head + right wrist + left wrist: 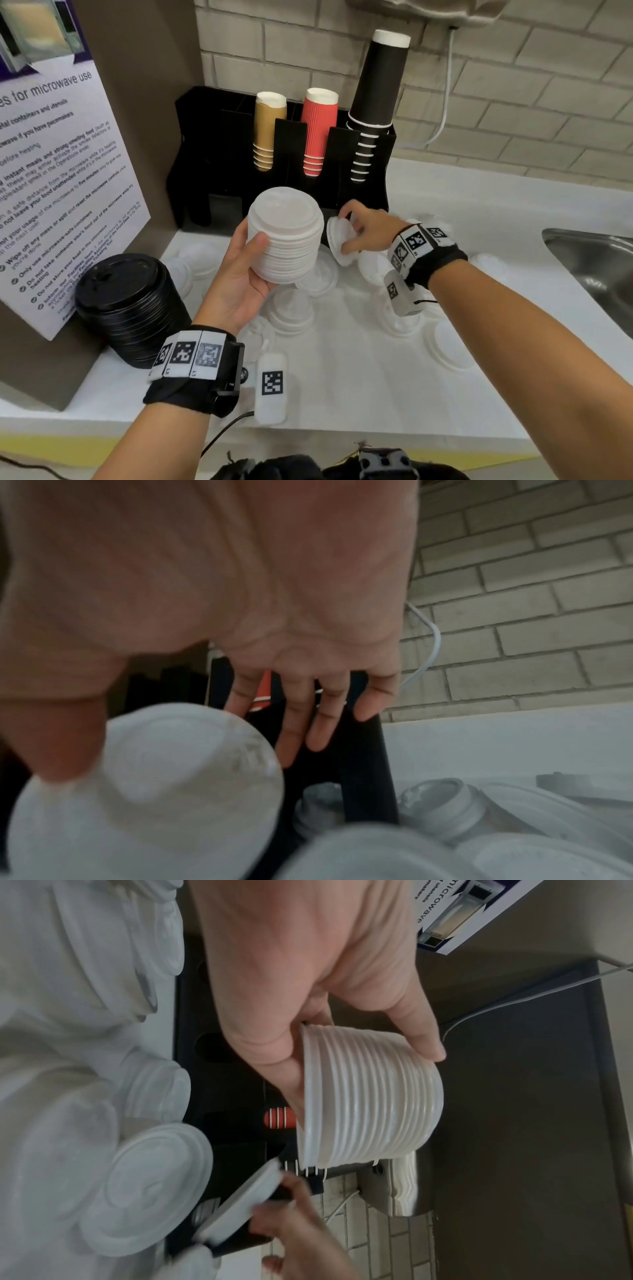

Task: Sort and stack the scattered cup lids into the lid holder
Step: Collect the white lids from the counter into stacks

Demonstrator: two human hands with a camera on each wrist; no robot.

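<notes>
My left hand (246, 270) grips a tall stack of white lids (286, 236), held above the counter in front of the black holder (205, 144); the left wrist view shows the same stack (369, 1096) between thumb and fingers. Just right of it my right hand (359, 226) pinches a single white lid (339, 240) on edge between thumb and fingers; it fills the lower left of the right wrist view as a blurred lid (147, 791). Several loose white lids (294, 308) lie scattered on the white counter below both hands.
A stack of black lids (132, 305) stands at the left by a microwave notice board (58, 178). The holder carries tan cups (269, 130), red cups (317, 130) and black cups (376, 96). A steel sink (596, 267) lies at the right, a brick wall behind.
</notes>
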